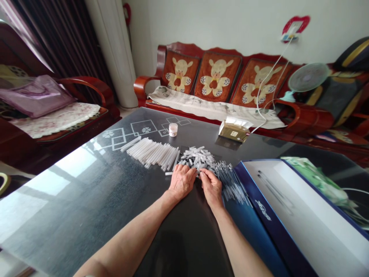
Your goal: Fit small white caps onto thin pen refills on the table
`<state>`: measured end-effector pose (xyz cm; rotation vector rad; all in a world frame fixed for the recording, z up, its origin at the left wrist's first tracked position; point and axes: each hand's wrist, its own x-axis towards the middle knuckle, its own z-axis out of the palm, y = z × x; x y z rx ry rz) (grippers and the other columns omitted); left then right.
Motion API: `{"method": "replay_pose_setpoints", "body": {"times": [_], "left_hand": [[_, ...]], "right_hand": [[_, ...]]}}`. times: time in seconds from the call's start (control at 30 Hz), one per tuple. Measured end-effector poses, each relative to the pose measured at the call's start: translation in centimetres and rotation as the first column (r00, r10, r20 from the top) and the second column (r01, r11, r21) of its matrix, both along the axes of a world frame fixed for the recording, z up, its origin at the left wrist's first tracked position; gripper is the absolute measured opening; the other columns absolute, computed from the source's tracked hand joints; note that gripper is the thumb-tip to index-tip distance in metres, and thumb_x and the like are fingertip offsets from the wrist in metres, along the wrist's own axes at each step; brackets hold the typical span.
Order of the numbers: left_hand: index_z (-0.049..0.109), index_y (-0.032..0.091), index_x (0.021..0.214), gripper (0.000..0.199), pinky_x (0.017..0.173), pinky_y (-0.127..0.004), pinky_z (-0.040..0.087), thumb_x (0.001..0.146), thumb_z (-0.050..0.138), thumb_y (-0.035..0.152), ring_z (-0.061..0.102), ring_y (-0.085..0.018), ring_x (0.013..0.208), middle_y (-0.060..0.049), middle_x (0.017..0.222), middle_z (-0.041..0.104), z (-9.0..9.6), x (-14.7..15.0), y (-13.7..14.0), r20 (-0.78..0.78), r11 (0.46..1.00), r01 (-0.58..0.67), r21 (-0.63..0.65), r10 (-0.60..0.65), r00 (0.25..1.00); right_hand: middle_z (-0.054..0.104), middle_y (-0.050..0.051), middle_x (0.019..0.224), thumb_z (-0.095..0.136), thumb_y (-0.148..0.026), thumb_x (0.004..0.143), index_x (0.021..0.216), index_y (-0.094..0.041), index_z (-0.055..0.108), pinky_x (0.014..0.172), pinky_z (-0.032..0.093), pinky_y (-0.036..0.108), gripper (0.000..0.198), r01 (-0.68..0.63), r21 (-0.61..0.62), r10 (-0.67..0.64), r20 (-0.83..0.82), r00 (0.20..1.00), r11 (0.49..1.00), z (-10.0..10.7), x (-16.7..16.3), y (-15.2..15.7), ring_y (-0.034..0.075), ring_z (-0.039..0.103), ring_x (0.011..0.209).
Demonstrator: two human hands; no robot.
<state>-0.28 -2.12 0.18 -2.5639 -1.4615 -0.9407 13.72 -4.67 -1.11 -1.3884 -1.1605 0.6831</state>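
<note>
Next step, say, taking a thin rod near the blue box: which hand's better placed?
Likely the right hand: it's close beside the thin rods, toward the blue box. The left hand is farther off, nearer the long white sticks.

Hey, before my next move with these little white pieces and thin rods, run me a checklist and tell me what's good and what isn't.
1. Short white pieces in front of both hands, within easy reach: ok.
2. Long white tubes gathered in one layer on the left side: ok, though not perfectly lined up.
3. Bundle of thin rods close beside the right hand: ok.
4. Blue box free of loose items: not ok; a few slender rods lie inside.
5. Small jar upright, away from the hands: ok.
6. What the left hand holds, if anything: cannot tell.
</note>
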Motion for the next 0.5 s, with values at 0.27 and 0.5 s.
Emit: {"method": "replay_pose_setpoints", "body": {"times": [0.27,0.5], "left_hand": [[0.069,0.023,0.098,0.031,0.079,-0.035,0.036,0.099,0.039,0.035,0.051,-0.021,0.078,-0.005,0.078,0.061,-0.22,0.16,-0.01,-0.009,0.999,0.014,0.029,-0.014,1.000],[0.069,0.023,0.097,0.031,0.080,-0.035,0.036,0.099,0.040,0.035,0.051,-0.020,0.079,-0.005,0.078,0.060,-0.38,0.15,0.04,-0.010,0.999,0.021,0.036,-0.021,1.000]], "right_hand": [[0.071,0.007,0.078,0.060,-0.052,0.080,0.100,-0.016,0.070,0.059,0.051,0.029,0.042,0.029,-0.045,-0.031,-0.046,0.998,0.999,0.07,-0.05,-0.01,0.021,0.065,0.071],[0.070,0.006,0.076,0.060,-0.051,0.080,0.093,-0.018,0.072,0.057,0.050,0.029,0.037,0.018,0.003,-0.017,-0.016,1.000,1.000,-0.17,-0.10,0.11,0.020,0.063,0.069]]}}
